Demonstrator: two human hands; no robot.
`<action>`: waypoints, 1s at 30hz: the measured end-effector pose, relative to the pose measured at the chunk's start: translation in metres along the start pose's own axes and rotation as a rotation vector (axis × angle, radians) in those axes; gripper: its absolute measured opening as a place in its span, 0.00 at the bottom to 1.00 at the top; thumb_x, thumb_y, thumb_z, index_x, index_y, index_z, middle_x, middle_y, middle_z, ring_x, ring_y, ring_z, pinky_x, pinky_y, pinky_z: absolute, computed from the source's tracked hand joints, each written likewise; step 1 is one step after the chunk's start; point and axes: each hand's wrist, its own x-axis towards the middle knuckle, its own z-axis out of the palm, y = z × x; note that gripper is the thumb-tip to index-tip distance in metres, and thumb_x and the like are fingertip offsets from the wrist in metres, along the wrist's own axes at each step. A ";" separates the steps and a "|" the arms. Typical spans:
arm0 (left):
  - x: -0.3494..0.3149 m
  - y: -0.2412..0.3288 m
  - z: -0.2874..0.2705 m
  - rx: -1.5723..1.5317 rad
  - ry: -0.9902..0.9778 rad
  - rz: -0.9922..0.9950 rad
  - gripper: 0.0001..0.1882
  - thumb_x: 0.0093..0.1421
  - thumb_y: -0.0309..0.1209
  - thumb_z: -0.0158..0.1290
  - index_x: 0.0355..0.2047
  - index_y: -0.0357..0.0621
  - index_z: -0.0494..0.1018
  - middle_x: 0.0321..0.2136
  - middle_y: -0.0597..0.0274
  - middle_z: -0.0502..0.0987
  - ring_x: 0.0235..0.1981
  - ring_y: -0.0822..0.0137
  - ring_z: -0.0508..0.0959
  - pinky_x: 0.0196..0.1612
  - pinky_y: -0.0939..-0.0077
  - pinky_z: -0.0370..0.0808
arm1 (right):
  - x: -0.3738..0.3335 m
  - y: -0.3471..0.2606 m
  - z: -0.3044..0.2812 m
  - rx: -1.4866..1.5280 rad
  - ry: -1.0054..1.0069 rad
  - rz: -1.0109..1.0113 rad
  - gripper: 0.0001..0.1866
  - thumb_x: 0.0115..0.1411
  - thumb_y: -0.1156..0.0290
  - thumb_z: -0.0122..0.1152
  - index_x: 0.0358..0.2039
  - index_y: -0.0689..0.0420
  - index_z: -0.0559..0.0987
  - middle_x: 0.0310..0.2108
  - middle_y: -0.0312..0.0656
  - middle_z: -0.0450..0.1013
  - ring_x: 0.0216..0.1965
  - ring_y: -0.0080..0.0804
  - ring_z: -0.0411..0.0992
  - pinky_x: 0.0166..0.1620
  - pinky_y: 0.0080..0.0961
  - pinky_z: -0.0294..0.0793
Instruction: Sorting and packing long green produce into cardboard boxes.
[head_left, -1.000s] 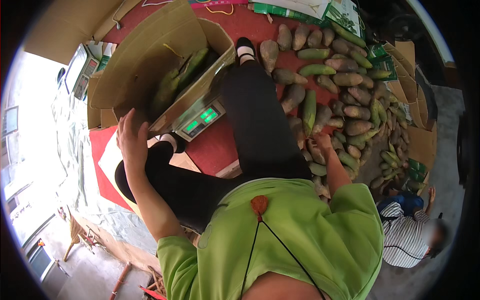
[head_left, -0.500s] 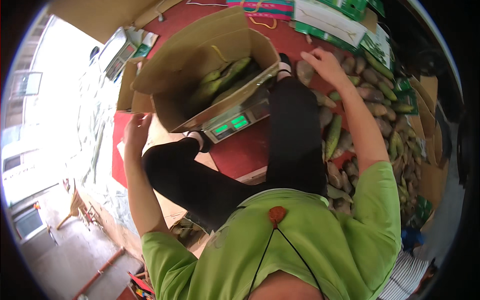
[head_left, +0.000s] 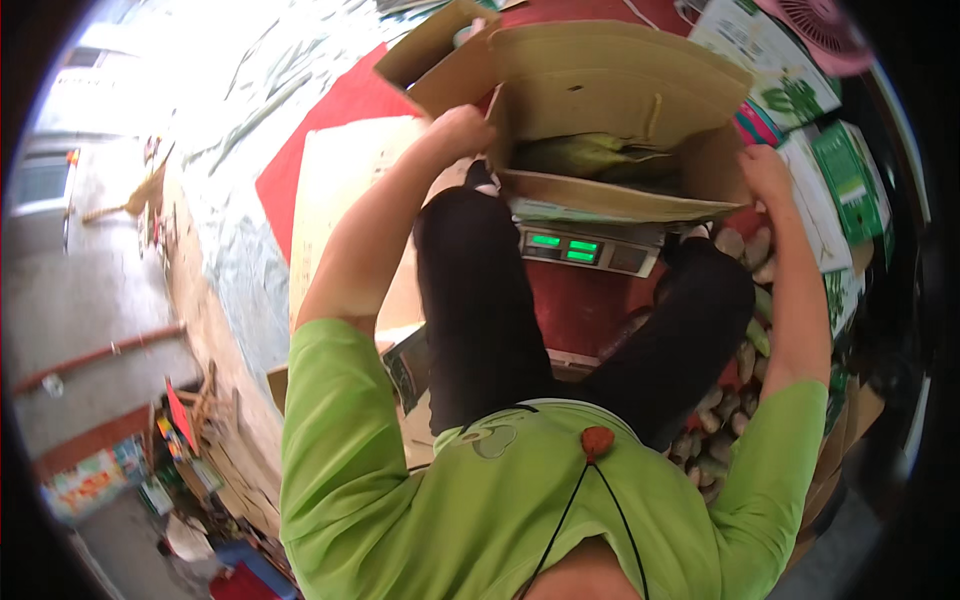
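A cardboard box (head_left: 620, 195) with raised flaps sits on a digital scale (head_left: 585, 250) between my legs, and the scale's display glows green. Long green vegetables (head_left: 580, 155), much like large cucumbers, lie inside. My left hand (head_left: 462, 130) is closed at the box's left edge, just below a smaller open carton (head_left: 440, 60). At the opposite side, my right hand (head_left: 765, 175) has its fingers curled in at the box's right wall. Parts of the fingers on both hands are hidden.
Brownish and green vegetables (head_left: 715, 410) lie heaped beside my right leg. Green-and-white cartons (head_left: 850, 180) and a pink fan (head_left: 820, 30) stand at the far right. Flat cardboard (head_left: 345, 220) lies on the left, next to plastic sheeting (head_left: 230, 260).
My view has turned, so the box appears further right. My right hand has left the vegetable heap for the box's right side. My left hand has closed at its left edge.
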 end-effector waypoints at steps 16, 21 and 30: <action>-0.224 -0.138 0.008 -0.297 0.395 -0.645 0.13 0.55 0.37 0.50 0.29 0.39 0.77 0.26 0.50 0.78 0.30 0.53 0.77 0.32 0.61 0.71 | 0.003 -0.255 -0.058 -0.030 0.215 -0.444 0.14 0.56 0.61 0.49 0.33 0.56 0.79 0.33 0.50 0.76 0.36 0.50 0.74 0.41 0.44 0.72; -0.366 -0.203 0.084 0.236 0.397 -0.457 0.07 0.54 0.25 0.48 0.33 0.44 0.74 0.29 0.52 0.75 0.27 0.50 0.75 0.29 0.58 0.71 | -0.068 -0.384 -0.015 0.118 -0.040 -0.451 0.13 0.53 0.63 0.51 0.32 0.54 0.81 0.34 0.48 0.77 0.37 0.46 0.75 0.39 0.42 0.74; -0.519 -0.247 0.220 0.147 0.141 -0.879 0.22 0.60 0.40 0.44 0.21 0.30 0.73 0.22 0.37 0.74 0.25 0.44 0.74 0.29 0.52 0.70 | -0.201 -0.483 0.179 0.353 -0.491 -0.264 0.15 0.45 0.72 0.65 0.36 0.60 0.81 0.37 0.48 0.77 0.41 0.39 0.75 0.41 0.41 0.76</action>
